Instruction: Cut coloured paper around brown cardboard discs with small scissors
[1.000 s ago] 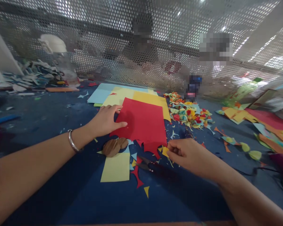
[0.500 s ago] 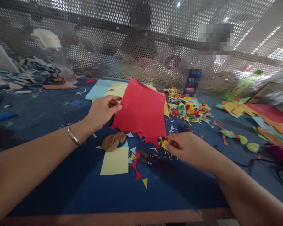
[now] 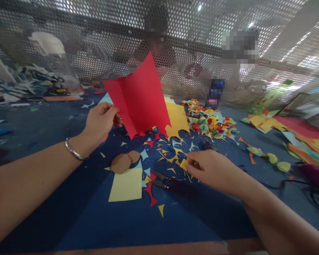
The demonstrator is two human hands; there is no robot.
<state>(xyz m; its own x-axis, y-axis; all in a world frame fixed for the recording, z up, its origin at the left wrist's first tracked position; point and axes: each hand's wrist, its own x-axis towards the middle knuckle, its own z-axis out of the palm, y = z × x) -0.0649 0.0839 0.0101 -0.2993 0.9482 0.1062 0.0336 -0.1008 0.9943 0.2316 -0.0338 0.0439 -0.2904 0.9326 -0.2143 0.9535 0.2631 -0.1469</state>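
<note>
My left hand pinches the lower left edge of a red paper sheet, raised and bent, with scalloped cuts along its bottom edge. Between the fingers of my right hand is a small yellow paper piece, just above the scraps. Below it, dark thread snips lie on the blue table. Two round brown discs rest at the top edge of a pale yellow paper square. A yellow sheet with a scalloped edge shows behind the red one.
A heap of small colourful paper pieces lies beyond my right hand. Cut scraps litter the middle. A lidded bottle stands at the back left, before a perforated metal screen. Colourful sheets and a black cable are at right.
My left hand has moved left and lifted the red sheet up and left, uncovering the yellow sheet and more scraps. My right hand stays nearly in place with the yellow piece.
</note>
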